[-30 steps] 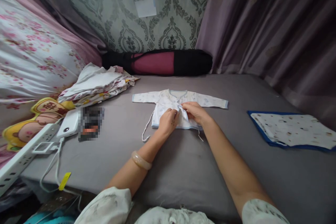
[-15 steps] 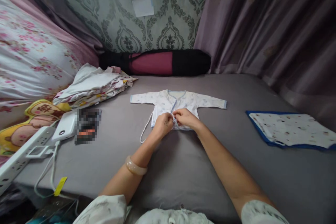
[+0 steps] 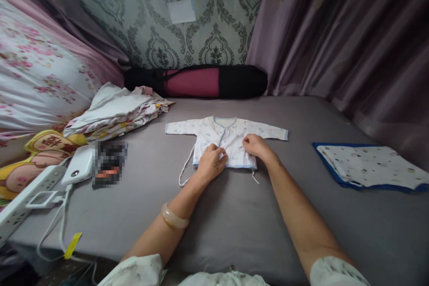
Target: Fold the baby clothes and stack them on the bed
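Note:
A small white baby shirt (image 3: pixel 204 136) with light blue edging lies spread on the grey sheet, both sleeves out to the sides. My left hand (image 3: pixel 213 161) rests on its lower front, fingers apart and slightly bent. On the right side of the shirt, my right hand (image 3: pixel 256 145) has thumb and fingers pinched together at the fabric; what is between them is too small to make out. One white tie (image 3: pixel 182 172) hangs in a curve off the left side. Another tie end (image 3: pixel 256 178) sticks out below the right hem.
Folded cloth (image 3: pixel 372 165) with blue edging lies at the right. A clothes pile (image 3: pixel 117 109), a white power bank (image 3: pixel 78 165), cables and a power strip (image 3: pixel 33 199) are at the left. A black and pink bag (image 3: pixel 192 82) lies along the wall.
My right hand has moved right, away from my left hand, to the shirt's right side. The left hand's fingers have opened out over the fabric. A tie end now shows below the right hem.

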